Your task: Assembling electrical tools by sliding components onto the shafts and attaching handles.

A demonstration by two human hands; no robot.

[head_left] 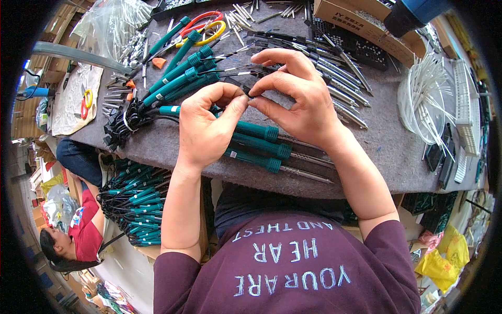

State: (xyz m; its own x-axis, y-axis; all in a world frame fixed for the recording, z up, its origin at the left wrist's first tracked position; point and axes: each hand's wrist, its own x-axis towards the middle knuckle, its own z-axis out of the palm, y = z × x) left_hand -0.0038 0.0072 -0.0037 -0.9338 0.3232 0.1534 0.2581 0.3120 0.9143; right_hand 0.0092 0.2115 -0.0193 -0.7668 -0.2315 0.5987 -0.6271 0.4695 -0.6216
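Observation:
Over the middle of the workbench, my left hand (204,125) and my right hand (300,102) meet, thumb and forefinger of each pinched together. Between the fingertips shows a small black piece (248,92), too small to name exactly. Under and beside my left hand lie several soldering irons (261,149) with green handles and metal barrels pointing right. More green-handled irons (178,83) lie in a row beyond the left hand, their black cords bundled (123,125) at the left. Past my right hand, metal heater barrels (340,94) with black ends are laid out on the grey mat.
Red- and yellow-handled scissors (209,26) lie at the back. A cardboard box (361,29) and a blue tool (410,15) are at the back right; a bag of white leads (423,99) lies right. Many irons (138,204) hang below the left edge, near another person (86,227).

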